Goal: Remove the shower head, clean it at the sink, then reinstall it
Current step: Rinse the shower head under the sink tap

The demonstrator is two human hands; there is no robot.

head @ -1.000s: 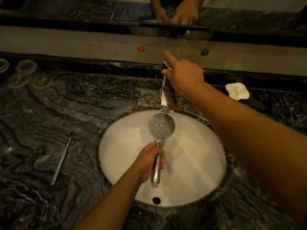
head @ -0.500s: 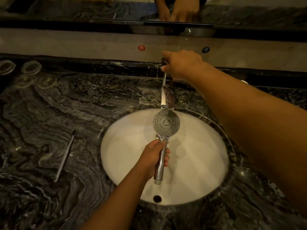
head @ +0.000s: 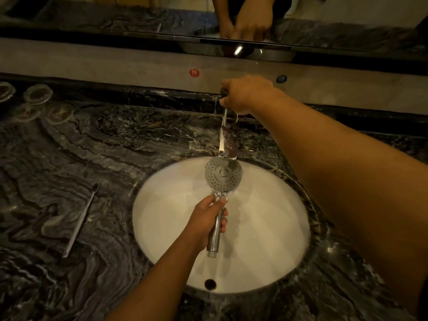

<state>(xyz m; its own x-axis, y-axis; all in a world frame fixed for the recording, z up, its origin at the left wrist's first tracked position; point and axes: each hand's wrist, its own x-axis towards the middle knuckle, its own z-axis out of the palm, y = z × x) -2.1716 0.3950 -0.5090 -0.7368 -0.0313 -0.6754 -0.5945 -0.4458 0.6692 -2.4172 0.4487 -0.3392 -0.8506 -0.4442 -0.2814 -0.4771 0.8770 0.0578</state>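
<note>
A chrome shower head (head: 222, 174) with a round perforated face is held face up over the white oval sink (head: 273, 239). My left hand (head: 205, 222) grips its handle from the left. The face sits right under the spout of the chrome tap (head: 228, 140), and water runs onto it and splashes off its lower edge. My right hand (head: 244, 93) is closed on the tap's lever at the back of the basin, with my forearm crossing above the sink's right side.
Dark veined marble counter (head: 69, 158) surrounds the basin. A toothbrush (head: 81, 220) lies left of the sink. Several clear glass coasters (head: 37, 95) sit at the far left back. A mirror (head: 139, 17) runs along the wall.
My left hand has pushed the shower head up under the spout. My right hand has closed on the tap lever, and water now flows onto the shower head's face.
</note>
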